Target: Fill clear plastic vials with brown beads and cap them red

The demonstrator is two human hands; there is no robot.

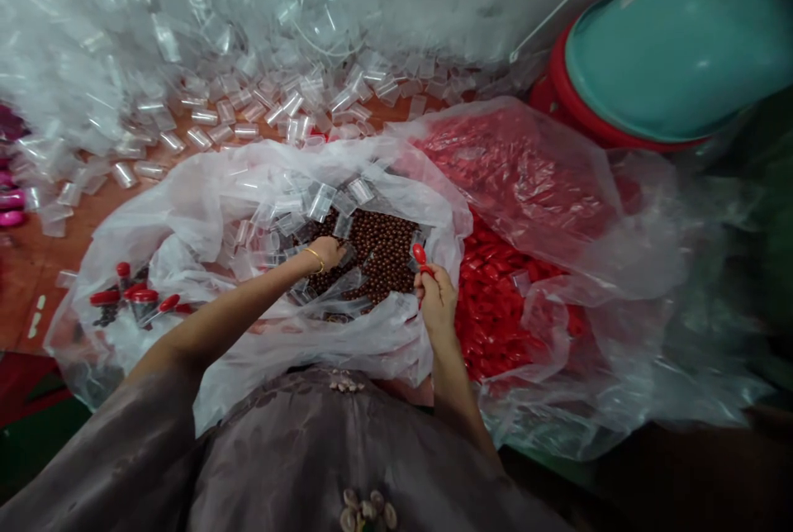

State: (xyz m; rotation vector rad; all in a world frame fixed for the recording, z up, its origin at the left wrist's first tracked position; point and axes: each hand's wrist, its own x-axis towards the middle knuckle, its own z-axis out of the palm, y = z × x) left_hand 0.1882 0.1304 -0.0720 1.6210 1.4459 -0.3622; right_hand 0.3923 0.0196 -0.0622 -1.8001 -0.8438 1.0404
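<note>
- The red cap looks small, light and stiff — likely slick plastic, best pinched at its rim with the fingertips.
- The right hand is closed narrow, pinching that cap just above the brown beads.
- The left hand reaches into the white bag, fingers curled down among beads and small clear tubes — whether it grips one I cannot tell.
- The beads would roll and slip; the tubes look thin and light.
</note>
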